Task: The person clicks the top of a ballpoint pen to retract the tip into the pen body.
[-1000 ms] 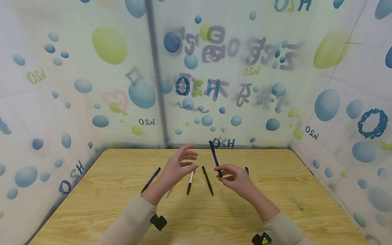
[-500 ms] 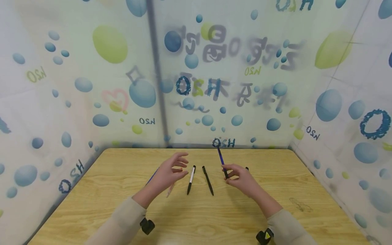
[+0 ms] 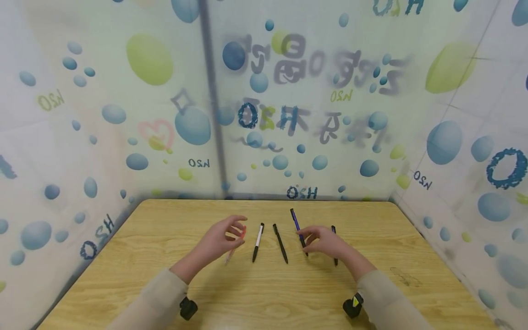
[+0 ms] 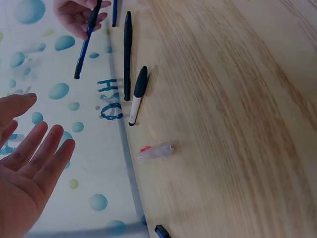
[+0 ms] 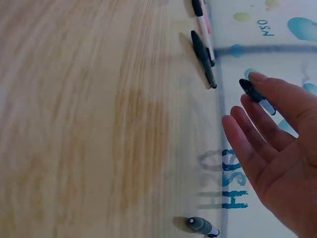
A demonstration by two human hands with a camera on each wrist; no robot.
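Note:
My right hand (image 3: 322,240) pinches a blue pen (image 3: 294,220) near its black lower end. In the right wrist view the thumb and fingers of that hand (image 5: 285,158) meet on the pen's dark part (image 5: 250,89). My left hand (image 3: 218,238) holds nothing and hovers with loosely bent fingers over a clear pen with red parts (image 3: 232,253), partly covering it. Between the hands a white pen with black ends (image 3: 258,240) and a black pen (image 3: 280,243) lie apart on the table.
Another dark pen (image 3: 335,259) lies right of the held one, partly behind my right hand. At the left wrist view's bottom edge shows a dark pen end (image 4: 162,231). The wooden table (image 3: 264,293) meets a patterned curtain (image 3: 156,105) at the back.
My right hand has lowered the blue pen to the table's level, slightly rightward. My left hand has moved left and down, uncovering the white pen and hiding the leftmost blue one.

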